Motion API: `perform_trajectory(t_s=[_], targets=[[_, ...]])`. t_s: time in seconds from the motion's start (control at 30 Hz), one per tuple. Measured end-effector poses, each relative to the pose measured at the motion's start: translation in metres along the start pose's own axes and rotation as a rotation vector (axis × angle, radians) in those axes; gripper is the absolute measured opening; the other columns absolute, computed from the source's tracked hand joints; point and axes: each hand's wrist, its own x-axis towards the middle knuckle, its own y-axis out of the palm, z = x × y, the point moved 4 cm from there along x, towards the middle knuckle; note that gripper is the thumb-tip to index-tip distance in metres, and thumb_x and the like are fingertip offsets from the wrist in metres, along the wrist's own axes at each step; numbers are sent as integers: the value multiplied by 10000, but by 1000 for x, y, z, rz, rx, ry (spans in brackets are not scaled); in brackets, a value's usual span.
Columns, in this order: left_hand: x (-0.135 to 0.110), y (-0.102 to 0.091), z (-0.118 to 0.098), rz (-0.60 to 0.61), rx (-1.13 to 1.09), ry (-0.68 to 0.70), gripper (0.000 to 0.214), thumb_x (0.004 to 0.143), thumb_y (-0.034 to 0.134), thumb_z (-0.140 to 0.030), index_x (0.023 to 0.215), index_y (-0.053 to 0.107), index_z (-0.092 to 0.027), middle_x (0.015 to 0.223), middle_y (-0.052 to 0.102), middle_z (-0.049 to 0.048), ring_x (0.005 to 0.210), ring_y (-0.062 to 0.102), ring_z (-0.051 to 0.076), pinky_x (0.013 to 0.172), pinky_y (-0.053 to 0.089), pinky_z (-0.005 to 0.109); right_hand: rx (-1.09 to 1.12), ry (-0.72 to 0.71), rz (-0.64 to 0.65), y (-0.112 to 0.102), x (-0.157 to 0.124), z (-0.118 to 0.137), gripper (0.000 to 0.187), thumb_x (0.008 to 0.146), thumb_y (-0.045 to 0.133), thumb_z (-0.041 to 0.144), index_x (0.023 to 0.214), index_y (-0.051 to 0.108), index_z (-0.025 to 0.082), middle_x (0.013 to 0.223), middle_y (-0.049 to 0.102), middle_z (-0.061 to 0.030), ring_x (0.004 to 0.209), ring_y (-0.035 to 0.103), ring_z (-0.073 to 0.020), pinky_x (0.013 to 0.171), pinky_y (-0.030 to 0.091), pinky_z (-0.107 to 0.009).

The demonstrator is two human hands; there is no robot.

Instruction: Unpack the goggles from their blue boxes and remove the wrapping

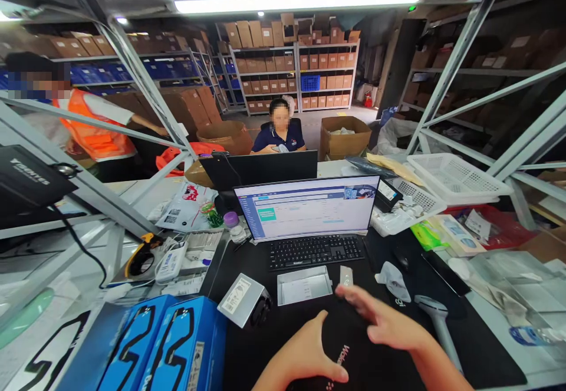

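Over the black desk mat my left hand is held with thumb and fingers apart and nothing between them. My right hand faces it, fingers stretched forward and thumb spread, also without anything in it. Just beyond the right fingertips lies a small pale packet; I cannot tell whether they touch it. A shallow open box part with printing inside rests ahead of my left hand. Farther left stands a silver-grey box with a white label and a dark round thing at its side.
A keyboard and lit monitor stand ahead. On the right are a barcode scanner, mouse, crumpled plastic and phone. Blue boxes sit at left. Two people are beyond the desk.
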Motion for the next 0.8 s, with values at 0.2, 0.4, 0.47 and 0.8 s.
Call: perform_trajectory(t_s=[0.2,0.4,0.47,0.8], targets=[[15,1,48,-167,54,-6,386,761,744,-434,1080,720,-217,1015,748,83,936,679,282,886,536,411,82,182,-72,20,-24,-48,923,668,810,549,1451,452,218,1483,475,-136,1368,433,-369,1156,311,-480],[20,-41,107,-781,248,-56,283,849,596,-376,1060,701,-219,1413,531,201,1419,335,427,1154,191,649,313,251,-438,-21,-28,-82,852,681,793,523,1417,429,294,1461,486,-108,1305,517,-353,1097,405,-494],[22,-51,122,-840,324,-75,176,843,590,-313,940,696,-211,1454,490,218,1448,274,463,1125,145,723,309,267,-502,-36,-20,-82,845,693,780,506,1422,407,295,1441,493,-112,1283,538,-348,1077,432,-490],[-9,-19,156,-767,582,67,192,826,513,-140,734,671,-199,1430,557,90,1350,489,320,1119,413,530,-133,268,-431,-22,27,-45,886,656,779,435,1404,354,222,1441,481,-141,1344,476,-311,1143,351,-468]])
